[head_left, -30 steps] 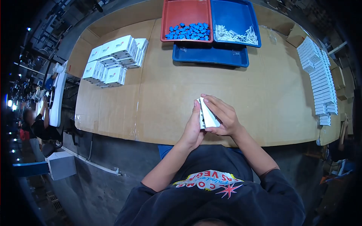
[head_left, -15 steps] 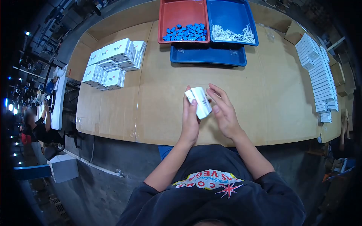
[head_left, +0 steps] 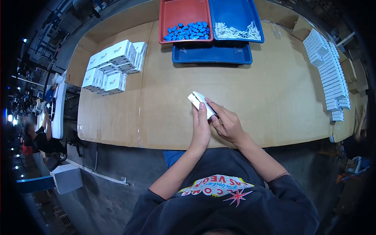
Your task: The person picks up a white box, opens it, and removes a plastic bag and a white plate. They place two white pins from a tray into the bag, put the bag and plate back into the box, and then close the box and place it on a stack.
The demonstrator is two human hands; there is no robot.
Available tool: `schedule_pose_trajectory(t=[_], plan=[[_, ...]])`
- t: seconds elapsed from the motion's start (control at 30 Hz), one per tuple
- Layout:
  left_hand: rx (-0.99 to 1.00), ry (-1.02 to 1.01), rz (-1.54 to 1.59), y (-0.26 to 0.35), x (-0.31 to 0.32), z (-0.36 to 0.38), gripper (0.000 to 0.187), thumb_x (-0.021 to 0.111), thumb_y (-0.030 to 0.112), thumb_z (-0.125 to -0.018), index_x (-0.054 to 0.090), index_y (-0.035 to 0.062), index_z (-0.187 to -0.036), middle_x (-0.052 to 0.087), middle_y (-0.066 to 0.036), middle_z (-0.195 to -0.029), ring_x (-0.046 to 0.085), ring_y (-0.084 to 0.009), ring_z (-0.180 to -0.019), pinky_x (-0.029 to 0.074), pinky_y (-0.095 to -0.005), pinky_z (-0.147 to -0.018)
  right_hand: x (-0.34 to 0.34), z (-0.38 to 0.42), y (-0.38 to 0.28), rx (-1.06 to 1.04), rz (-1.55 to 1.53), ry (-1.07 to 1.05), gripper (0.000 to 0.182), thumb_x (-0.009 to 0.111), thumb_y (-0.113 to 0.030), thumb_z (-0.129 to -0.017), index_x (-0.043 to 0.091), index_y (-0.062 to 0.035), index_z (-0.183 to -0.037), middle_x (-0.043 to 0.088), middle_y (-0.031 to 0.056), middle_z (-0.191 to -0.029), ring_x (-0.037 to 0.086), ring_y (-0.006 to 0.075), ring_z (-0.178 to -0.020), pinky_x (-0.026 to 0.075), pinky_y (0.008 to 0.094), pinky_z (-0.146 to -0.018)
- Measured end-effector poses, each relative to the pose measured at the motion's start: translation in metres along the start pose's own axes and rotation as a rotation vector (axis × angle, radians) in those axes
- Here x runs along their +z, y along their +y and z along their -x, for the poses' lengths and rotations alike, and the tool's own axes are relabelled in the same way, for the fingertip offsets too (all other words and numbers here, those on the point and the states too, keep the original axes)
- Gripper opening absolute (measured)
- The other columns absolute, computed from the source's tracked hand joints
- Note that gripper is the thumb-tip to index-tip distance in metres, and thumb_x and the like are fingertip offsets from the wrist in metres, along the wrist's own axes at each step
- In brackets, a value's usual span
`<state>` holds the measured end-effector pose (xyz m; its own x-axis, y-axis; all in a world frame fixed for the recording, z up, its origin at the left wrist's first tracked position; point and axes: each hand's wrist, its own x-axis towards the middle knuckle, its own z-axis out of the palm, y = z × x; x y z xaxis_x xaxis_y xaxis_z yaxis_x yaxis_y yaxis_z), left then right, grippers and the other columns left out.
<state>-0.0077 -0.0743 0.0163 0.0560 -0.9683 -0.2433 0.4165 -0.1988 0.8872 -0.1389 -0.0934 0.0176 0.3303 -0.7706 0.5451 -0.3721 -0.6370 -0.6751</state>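
A small white carton box (head_left: pixel 199 101) is held over the near middle of the cardboard-covered table (head_left: pixel 274 98). My left hand (head_left: pixel 201 127) grips it from the left with fingers along its side. My right hand (head_left: pixel 226 122) closes on its right end from above. The box is tilted, its far end pointing up and left.
A red tray (head_left: pixel 172 13) of blue parts and a blue tray (head_left: pixel 239 11) of white parts sit at the far edge, above another blue tray (head_left: pixel 211 55). Finished white boxes (head_left: pixel 111 64) are stacked at left. Flat white cartons (head_left: pixel 329 74) run along the right. A person (head_left: pixel 37 131) works far left.
The box has turned from upright to tilted and flatter. My right hand, open beside it half a second ago, has closed onto its right end. Both hands sit slightly lower.
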Motion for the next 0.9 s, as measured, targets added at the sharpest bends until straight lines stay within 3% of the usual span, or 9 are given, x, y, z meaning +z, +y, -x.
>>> schedule_pose_trajectory(t=[0.27,0.37,0.47,0.57,0.63,0.73,0.77,0.87,0.9], plan=[[0.005,0.047,0.022,-0.003,-0.001,0.004,0.052,0.035,0.039,-0.114,0.04,0.0018,-0.149,0.055,-0.01,-0.129,0.053,-0.0154,-0.117,0.043,-0.0308,-0.103,0.008,0.002,-0.001,-0.054,0.043,0.028,0.04,0.056,-0.002,-0.098,0.057,0.0086,-0.136,0.067,0.0259,-0.13,0.069,0.0383,-0.116,0.06,0.0414,-0.094],[0.07,0.057,0.038,-0.008,-0.005,0.002,0.053,0.039,0.051,-0.111,0.05,0.005,-0.135,0.059,-0.007,-0.122,0.058,-0.0132,-0.107,0.05,-0.0294,-0.092,0.011,0.002,-0.001,-0.074,0.029,0.033,0.04,0.056,-0.003,-0.099,0.056,0.0082,-0.137,0.066,0.026,-0.132,0.068,0.0395,-0.118,0.058,0.0424,-0.097],[0.098,0.009,0.049,-0.001,-0.01,0.0,0.049,0.035,0.037,-0.114,0.042,0.0009,-0.147,0.055,-0.009,-0.129,0.053,-0.0152,-0.12,0.042,-0.0309,-0.104,0.01,-0.002,-0.003,-0.036,-0.062,-0.021,0.041,0.057,-0.006,-0.101,0.056,0.0058,-0.14,0.061,0.0252,-0.139,0.062,0.0393,-0.127,0.054,0.0426,-0.104],[0.191,-0.059,-0.007,0.023,-0.016,-0.002,0.059,0.047,0.023,-0.107,0.028,0.0033,-0.159,0.05,-0.012,-0.139,0.051,-0.0187,-0.127,0.04,-0.0336,-0.11,-0.004,-0.013,-0.007,0.036,-0.188,-0.128,0.044,0.057,-0.016,-0.104,0.054,0.0025,-0.144,0.057,0.0224,-0.146,0.057,0.0366,-0.135,0.05,0.0414,-0.108],[0.261,-0.127,-0.105,0.036,-0.022,-0.008,0.089,0.061,0.016,-0.094,0.011,0.007,-0.167,0.046,-0.017,-0.147,0.049,-0.0253,-0.133,0.037,-0.0387,-0.115,-0.02,-0.015,-0.002,0.084,-0.26,-0.189,0.046,0.054,-0.026,-0.108,0.053,0.0001,-0.146,0.057,0.019,-0.148,0.056,0.0327,-0.136,0.05,0.0402,-0.108],[0.455,-0.21,-0.246,0.04,-0.024,-0.011,0.102,0.068,0.018,-0.086,0.007,0.0072,-0.167,0.042,-0.019,-0.15,0.047,-0.0292,-0.136,0.033,-0.0419,-0.12,-0.026,-0.014,-0.006,0.627,-0.77,-0.102,0.053,0.048,-0.039,-0.111,0.052,-0.0013,-0.148,0.06,0.015,-0.144,0.061,0.0263,-0.125,0.053,0.0384,-0.101],[0.43,-0.254,-0.316,0.042,-0.025,-0.009,0.112,0.071,0.019,-0.079,0.003,0.0062,-0.167,0.036,-0.021,-0.157,0.043,-0.0331,-0.142,0.028,-0.0436,-0.123,-0.028,-0.014,-0.006,0.631,-0.828,-0.102,0.056,0.046,-0.045,-0.111,0.052,-0.0024,-0.147,0.062,0.0119,-0.137,0.063,0.02,-0.116,0.054,0.0372,-0.097],[0.441,-0.377,-0.379,0.039,-0.016,-0.005,0.117,0.076,0.034,-0.08,0.003,0.0054,-0.167,0.028,-0.024,-0.164,0.029,-0.0356,-0.154,0.021,-0.0457,-0.126,-0.031,-0.019,-0.016,0.794,-0.809,-0.158,0.056,0.05,-0.046,-0.109,0.054,-0.0006,-0.143,0.064,0.0106,-0.132,0.064,0.0187,-0.113,0.054,0.0364,-0.096],[0.44,-0.392,-0.387,0.036,-0.015,-0.006,0.117,0.076,0.037,-0.081,0.003,0.0052,-0.167,0.023,-0.024,-0.168,0.024,-0.0371,-0.156,0.018,-0.0455,-0.127,-0.033,-0.025,-0.022,0.826,-0.845,-0.13,0.048,0.059,-0.036,-0.107,0.056,-0.0005,-0.139,0.065,0.0086,-0.127,0.065,0.0173,-0.109,0.055,0.0362,-0.095]])
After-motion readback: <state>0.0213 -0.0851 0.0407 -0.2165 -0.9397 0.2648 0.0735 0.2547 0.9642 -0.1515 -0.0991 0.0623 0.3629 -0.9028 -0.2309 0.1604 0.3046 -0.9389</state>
